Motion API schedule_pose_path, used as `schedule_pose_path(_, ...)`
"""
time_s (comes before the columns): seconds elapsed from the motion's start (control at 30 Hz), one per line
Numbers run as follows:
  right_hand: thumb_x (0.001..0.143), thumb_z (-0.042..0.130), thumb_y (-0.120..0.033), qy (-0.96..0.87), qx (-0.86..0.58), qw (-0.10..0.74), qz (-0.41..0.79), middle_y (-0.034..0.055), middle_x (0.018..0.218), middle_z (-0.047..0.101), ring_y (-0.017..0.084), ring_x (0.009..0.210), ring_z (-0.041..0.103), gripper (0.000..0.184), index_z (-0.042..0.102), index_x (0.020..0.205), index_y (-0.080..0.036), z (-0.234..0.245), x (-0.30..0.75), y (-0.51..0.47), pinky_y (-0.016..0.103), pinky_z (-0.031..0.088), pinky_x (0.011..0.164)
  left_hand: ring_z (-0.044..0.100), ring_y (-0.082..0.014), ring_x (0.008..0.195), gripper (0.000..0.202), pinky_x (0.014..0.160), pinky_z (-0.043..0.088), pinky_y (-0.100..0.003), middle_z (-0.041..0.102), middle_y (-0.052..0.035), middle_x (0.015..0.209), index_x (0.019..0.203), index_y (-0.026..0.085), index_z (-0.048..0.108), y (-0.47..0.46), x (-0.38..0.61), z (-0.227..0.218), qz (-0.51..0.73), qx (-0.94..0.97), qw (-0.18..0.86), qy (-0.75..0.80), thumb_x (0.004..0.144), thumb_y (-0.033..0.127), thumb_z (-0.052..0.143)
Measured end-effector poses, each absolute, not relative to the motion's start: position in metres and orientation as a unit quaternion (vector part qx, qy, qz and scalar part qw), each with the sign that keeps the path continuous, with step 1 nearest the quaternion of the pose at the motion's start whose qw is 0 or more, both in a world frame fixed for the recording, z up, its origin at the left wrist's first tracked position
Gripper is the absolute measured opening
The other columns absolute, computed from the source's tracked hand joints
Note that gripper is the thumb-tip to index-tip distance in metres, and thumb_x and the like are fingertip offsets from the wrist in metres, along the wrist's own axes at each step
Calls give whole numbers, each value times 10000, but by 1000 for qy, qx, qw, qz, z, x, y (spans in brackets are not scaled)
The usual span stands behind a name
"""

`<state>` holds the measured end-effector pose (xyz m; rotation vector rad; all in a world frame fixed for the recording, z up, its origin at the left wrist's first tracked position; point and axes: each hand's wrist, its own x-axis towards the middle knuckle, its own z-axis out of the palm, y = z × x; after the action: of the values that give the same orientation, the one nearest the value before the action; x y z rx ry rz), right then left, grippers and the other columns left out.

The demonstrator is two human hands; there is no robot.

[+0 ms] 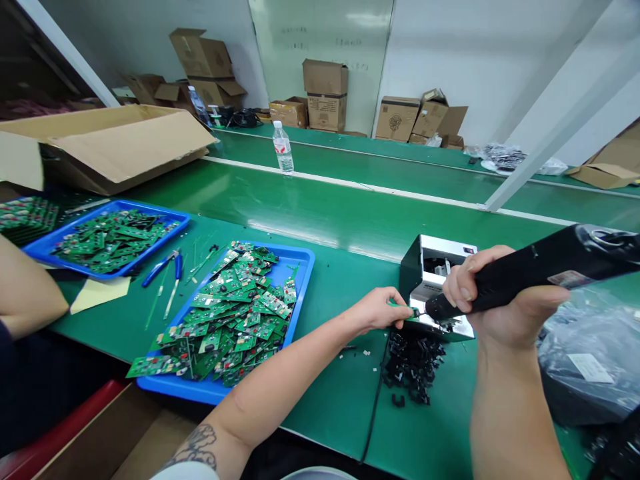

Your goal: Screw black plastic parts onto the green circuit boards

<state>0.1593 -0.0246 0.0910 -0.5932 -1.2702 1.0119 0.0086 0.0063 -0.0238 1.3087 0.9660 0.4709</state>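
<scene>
The powered screwdriver (537,267) is a long black cylinder with a narrower nose; a pale label with a reddish mark sits on its side, and a metal loop is fitted at its rear end. It is held in the air at the right, its nose pointing left and somewhat down, in front of the small machine (411,270), which has a bright silver front, a black side and a small switch near its upper right corner. A small green board (415,312) lies at the screwdriver's tip, largely hidden; whether tip and board touch cannot be determined.

The right hand (493,297) is closed around the screwdriver's body, fingers over the far side, thumb extended along the near side, forearm rising from the lower edge. The left hand (385,309) pinches the green board between thumb and fingertips, its forearm stretched diagonally across the near corner of the blue tray (306,277).

The tray carries heaped green circuit boards (240,313), some overhanging its near left edge. Loose black plastic parts (413,367) are piled on the green worktop (345,267) just in front of the machine.
</scene>
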Motion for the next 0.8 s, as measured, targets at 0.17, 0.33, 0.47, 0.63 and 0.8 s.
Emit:
schedule_pose_path(0.17,614,691,-762,-564,-258,642,451,-45,477,508,97,341,417,596,637,784,-194,85,159,-23,237,316,367,360,-57,427,264,445,242,-200,584,51,556,822,188,519,7,11,-28,216,575,663,427,764,398,668)
schedule_pose_path(0.33,622,688,-760,-567,-256,639,452,-45,475,505,95,338,411,590,638,784,-194,83,159,-21,235,304,373,362,-55,424,278,457,246,-198,570,59,536,823,188,513,7,11,-24,209,573,663,434,755,400,679)
schedule_pose_path(0.47,616,684,-768,-565,-265,640,448,-43,474,503,96,344,406,598,641,787,-197,84,157,-23,236,292,374,372,-57,433,286,464,252,-201,581,52,554,837,181,528,6,10,-24,210,574,662,433,756,410,679)
schedule_pose_path(0.63,595,642,-822,-536,-276,663,444,-58,457,481,94,327,377,640,666,847,-233,89,168,-30,244,292,366,378,-56,446,276,459,267,-202,598,42,587,846,173,535,6,2,-19,187,578,680,412,762,397,673)
schedule_pose_path(0.8,603,595,-853,-453,-340,683,461,-54,468,472,89,323,341,664,666,882,-254,69,214,-45,251,277,361,440,-57,485,342,473,316,-205,612,14,633,850,151,530,21,-17,-15,173,586,687,394,798,470,643)
